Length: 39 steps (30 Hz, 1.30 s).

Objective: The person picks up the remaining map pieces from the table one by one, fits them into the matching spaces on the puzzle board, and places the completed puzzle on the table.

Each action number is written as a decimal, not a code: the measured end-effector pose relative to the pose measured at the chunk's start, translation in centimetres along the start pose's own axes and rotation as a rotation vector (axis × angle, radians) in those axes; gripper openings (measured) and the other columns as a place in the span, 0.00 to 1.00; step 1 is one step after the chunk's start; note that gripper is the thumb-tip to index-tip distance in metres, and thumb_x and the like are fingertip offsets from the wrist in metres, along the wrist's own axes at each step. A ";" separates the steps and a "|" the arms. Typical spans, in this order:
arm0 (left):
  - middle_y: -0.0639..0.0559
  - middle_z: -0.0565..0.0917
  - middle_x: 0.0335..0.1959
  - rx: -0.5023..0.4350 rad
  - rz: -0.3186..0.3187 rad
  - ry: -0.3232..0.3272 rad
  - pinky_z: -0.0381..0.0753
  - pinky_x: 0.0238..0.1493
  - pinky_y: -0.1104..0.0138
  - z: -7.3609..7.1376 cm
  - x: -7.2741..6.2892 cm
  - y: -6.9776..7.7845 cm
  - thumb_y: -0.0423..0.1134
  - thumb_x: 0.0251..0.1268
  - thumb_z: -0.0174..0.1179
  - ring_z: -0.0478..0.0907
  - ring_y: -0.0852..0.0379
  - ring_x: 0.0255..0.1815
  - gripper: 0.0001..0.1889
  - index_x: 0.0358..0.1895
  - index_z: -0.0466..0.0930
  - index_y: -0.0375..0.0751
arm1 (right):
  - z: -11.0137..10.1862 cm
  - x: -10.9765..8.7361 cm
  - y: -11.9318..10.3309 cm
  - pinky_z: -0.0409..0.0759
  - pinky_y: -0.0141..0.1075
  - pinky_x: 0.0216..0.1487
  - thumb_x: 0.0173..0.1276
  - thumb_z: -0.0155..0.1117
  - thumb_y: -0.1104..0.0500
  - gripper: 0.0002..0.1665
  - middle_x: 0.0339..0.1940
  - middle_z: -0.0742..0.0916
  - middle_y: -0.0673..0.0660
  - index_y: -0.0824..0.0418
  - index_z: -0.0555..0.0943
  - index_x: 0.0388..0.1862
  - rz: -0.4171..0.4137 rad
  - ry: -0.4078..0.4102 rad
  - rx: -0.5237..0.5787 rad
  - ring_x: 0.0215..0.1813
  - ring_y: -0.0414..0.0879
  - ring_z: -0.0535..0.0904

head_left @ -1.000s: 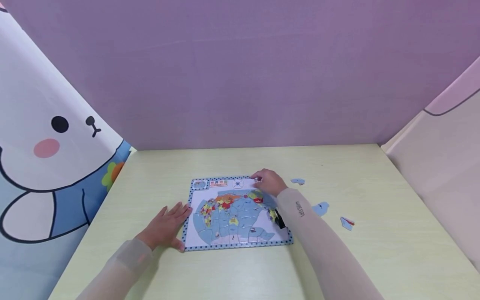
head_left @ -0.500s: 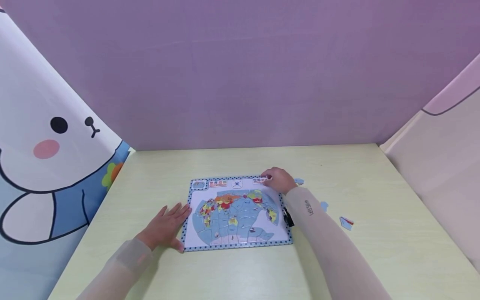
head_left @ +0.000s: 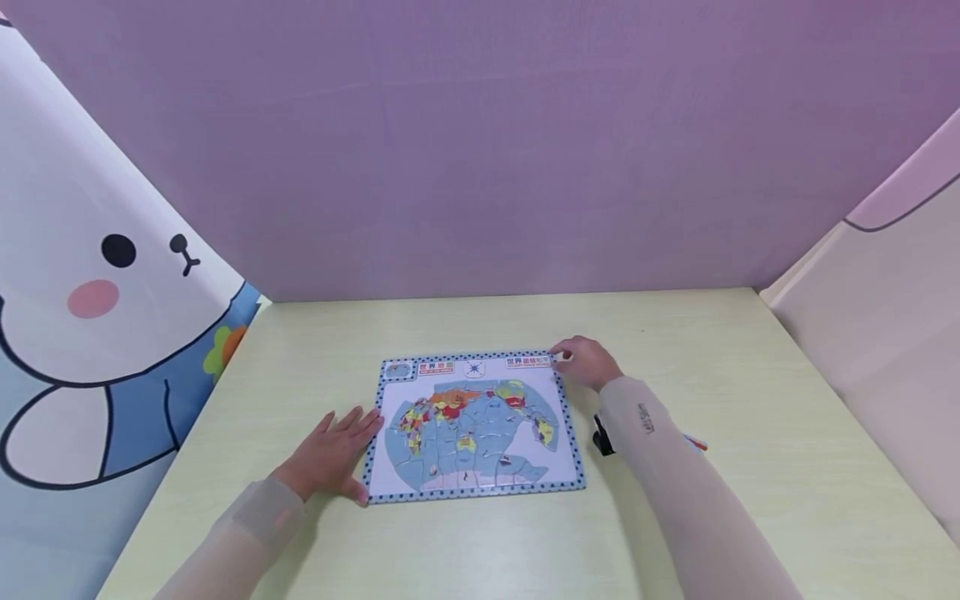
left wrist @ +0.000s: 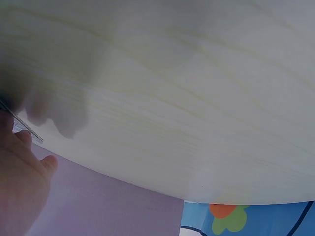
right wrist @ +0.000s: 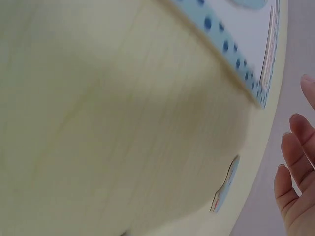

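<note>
A world map jigsaw puzzle (head_left: 450, 433) lies on the table, its frame edged in blue dots. Two white gaps show at the right side of the map. My left hand (head_left: 333, 450) rests at the board's left edge with fingers spread. My right hand (head_left: 588, 363) is over the board's top right corner, fingers loosely bent. In the right wrist view that hand (right wrist: 298, 167) holds nothing. A loose puzzle piece (right wrist: 226, 186) lies on the table beside the board there. Another piece (head_left: 697, 442) peeks out from behind the right sleeve.
The pale wooden table (head_left: 480, 550) meets a purple wall (head_left: 480, 167) at its back edge. A cartoon-print cloth (head_left: 90, 333) stands on the left and a pale panel (head_left: 885, 333) on the right. A small black object (head_left: 602, 436) sits at the right wrist.
My right hand has moved rightward along the board's top edge to the corner. Its arm now covers loose pieces that showed before. My left hand and the puzzle have stayed put.
</note>
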<state>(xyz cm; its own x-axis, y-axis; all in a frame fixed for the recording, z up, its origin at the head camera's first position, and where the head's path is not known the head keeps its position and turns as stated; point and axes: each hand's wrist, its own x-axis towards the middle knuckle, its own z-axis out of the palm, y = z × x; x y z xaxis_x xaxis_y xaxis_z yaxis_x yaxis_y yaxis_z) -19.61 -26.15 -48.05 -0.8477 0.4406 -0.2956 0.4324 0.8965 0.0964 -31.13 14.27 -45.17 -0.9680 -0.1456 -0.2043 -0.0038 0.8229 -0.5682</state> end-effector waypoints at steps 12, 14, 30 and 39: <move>0.40 0.57 0.74 -0.018 0.004 0.001 0.46 0.69 0.38 0.1 0.1 -0.2 0.61 0.36 0.74 0.48 0.36 0.74 0.59 0.73 0.57 0.34 | -1.0 -0.4 2.8 0.75 0.49 0.52 0.68 0.62 0.60 0.19 0.50 0.81 0.64 0.64 0.80 0.57 -0.033 0.028 0.020 0.51 0.56 0.76; 0.40 0.57 0.74 -0.023 0.001 -0.002 0.45 0.69 0.38 0.0 0.1 -0.2 0.61 0.37 0.74 0.48 0.36 0.75 0.59 0.73 0.57 0.34 | -1.3 -0.5 3.2 0.75 0.49 0.52 0.68 0.61 0.60 0.19 0.50 0.81 0.64 0.64 0.79 0.57 -0.035 0.035 0.039 0.51 0.57 0.76; 0.40 0.58 0.74 0.019 0.015 -0.010 0.46 0.69 0.39 -0.1 -0.1 0.1 0.61 0.38 0.74 0.48 0.37 0.75 0.58 0.72 0.57 0.33 | -3.4 -1.2 7.0 0.73 0.55 0.53 0.65 0.65 0.63 0.25 0.61 0.71 0.73 0.67 0.76 0.60 -0.092 0.080 0.105 0.52 0.63 0.73; 0.41 0.58 0.74 0.019 0.002 -0.010 0.45 0.70 0.39 -0.1 0.0 0.1 0.61 0.38 0.74 0.48 0.37 0.75 0.59 0.73 0.57 0.34 | -3.6 -1.0 8.4 0.71 0.58 0.57 0.67 0.63 0.62 0.26 0.64 0.71 0.73 0.70 0.73 0.62 -0.076 0.076 0.133 0.56 0.68 0.72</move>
<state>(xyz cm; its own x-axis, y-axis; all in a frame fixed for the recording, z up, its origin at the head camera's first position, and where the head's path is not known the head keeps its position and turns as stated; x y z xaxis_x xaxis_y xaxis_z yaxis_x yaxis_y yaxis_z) -19.61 -26.06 -47.97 -0.8438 0.4415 -0.3051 0.4397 0.8947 0.0784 -31.09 23.26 -46.90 -0.9825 -0.1585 -0.0982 -0.0497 0.7302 -0.6814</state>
